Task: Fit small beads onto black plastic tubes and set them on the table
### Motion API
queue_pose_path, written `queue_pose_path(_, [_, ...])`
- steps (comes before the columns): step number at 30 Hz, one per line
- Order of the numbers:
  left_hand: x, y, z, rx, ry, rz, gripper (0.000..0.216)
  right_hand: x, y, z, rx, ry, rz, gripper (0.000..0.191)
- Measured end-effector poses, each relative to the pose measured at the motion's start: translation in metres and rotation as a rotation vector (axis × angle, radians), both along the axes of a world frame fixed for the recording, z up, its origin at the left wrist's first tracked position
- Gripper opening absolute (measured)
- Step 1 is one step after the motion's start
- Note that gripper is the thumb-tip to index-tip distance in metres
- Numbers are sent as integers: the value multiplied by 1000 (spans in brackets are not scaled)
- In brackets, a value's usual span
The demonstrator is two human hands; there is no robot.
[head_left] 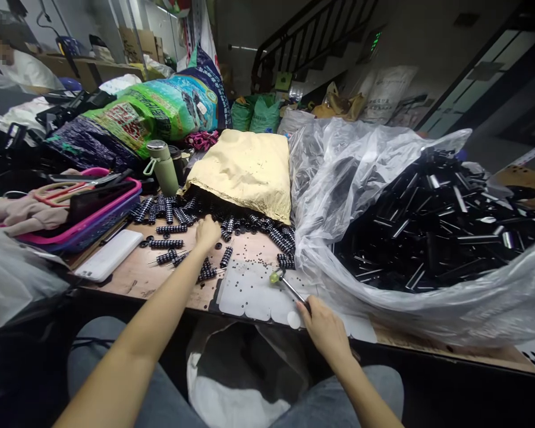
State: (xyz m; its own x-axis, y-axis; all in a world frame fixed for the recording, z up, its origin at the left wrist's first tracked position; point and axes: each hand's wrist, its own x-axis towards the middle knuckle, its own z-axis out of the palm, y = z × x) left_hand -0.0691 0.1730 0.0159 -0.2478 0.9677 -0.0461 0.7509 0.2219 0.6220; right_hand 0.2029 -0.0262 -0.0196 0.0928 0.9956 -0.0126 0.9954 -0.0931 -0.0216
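Note:
My left hand (pixel 208 232) reaches forward into a heap of black studded rollers (pixel 163 209) with its fingers bent together. What lies under those fingers is hidden. My right hand (pixel 324 326) is closed around the handle of a small hammer (pixel 294 290). The hammer's yellow-green head (pixel 274 277) is just above a white sheet (pixel 245 297) strewn with tiny dark rings. A few more rollers lie close to my left forearm, some with thin metal pins sticking out. One roller (pixel 226 257) sits by the sheet's left edge.
A cream sack (pixel 249 169) covers the back of the heap. At right a clear plastic bag (pixel 321 202) holds black tubes (pixel 428 238). At left are a pink basket (pixel 134 193), a white phone (pixel 110 254) and a green bottle (pixel 161 169). An open white bag (pixel 214 386) hangs below the table edge.

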Motion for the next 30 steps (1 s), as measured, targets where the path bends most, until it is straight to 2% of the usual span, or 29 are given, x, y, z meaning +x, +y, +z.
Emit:
queue_pose_path(3, [-10,30,-7,-71,-40,9,70,-1,2,-3,79,-2,38,26])
queue_pose_path(5, [-8,37,-15,-118,-85,2,69,-1,4,-4,95,-5,50,25])
queue_pose_path(9, [2,36,-24,-136,-193,41,51,0,7,-4,104,-15,54,24])
queue_pose_path(12, [7,28,-19,-87,-317,54,53,0,8,-6,110,-11,69,24])
queue_pose_path(15, [15,2,-9,-33,-440,10,56,-2,5,-9,120,-1,71,24])
queue_pose_path(18, [31,-44,-7,81,-568,-193,60,-1,6,-5,205,59,93,25])
queue_pose_path(19, [37,-61,-10,138,-580,-293,60,3,9,-1,263,97,118,25])
queue_pose_path(22, [55,-109,-29,325,-439,-522,55,27,34,22,470,169,135,28])
queue_pose_path(24, [62,-128,-42,381,-366,-576,53,53,63,40,537,104,2,30])
queue_pose_path(25, [64,-133,-47,387,-353,-570,52,67,78,48,504,51,-90,29])
queue_pose_path(27, [67,-137,-53,377,-366,-518,51,91,109,58,330,-25,-217,27])
queue_pose_path(30, [68,-135,-51,356,-426,-463,49,109,142,57,216,-3,-207,25])
